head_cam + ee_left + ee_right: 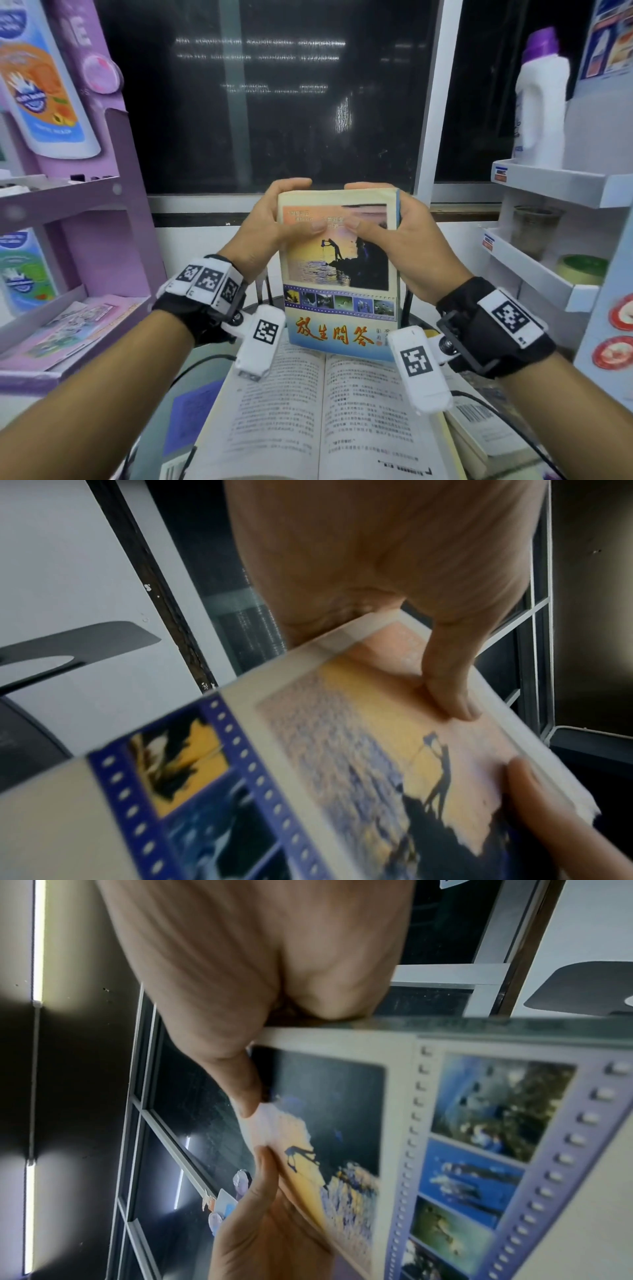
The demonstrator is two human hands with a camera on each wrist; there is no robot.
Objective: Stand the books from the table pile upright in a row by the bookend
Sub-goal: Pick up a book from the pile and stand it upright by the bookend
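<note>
Book: paperback (339,274) titled 放生問答, upright over an open book (325,411)
Grip: my left hand (270,222) and right hand (400,236) clasp its sides, thumbs on cover

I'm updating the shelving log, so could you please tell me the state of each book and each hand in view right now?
sunset-cover book: closed, held upright in the air, cover facing the person.
left hand: grips the book's left edge, thumb on the cover.
right hand: grips the spine side, thumb on the cover.
open book: lying flat, pages spread.
book with barcode: closed, lying flat beside the open book.
</note>
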